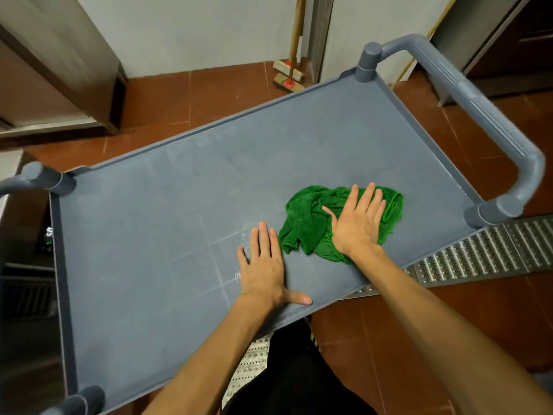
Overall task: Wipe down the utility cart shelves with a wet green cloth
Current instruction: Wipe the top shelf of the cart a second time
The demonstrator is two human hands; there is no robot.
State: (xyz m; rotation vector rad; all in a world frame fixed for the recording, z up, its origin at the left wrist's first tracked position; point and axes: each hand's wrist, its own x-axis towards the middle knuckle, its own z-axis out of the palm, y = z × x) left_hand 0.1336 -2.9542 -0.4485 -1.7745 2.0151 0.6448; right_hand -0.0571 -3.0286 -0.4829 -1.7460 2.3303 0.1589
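Green cloth (pixel 317 223) is bunched on the top shelf (pixel 179 190) of the grey cart, near the handle (pixel 490 115) end. It is pressed flat by the right hand (pixel 357 223), fingers straight and spread. Left hand (pixel 263 269) is laid flat on the bare shelf just beside the cloth, fingers together, thumb out.

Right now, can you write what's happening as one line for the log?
right hand: flat on crumpled green cloth | left hand: flat on bare grey plastic cart shelf | step: wiping top shelf
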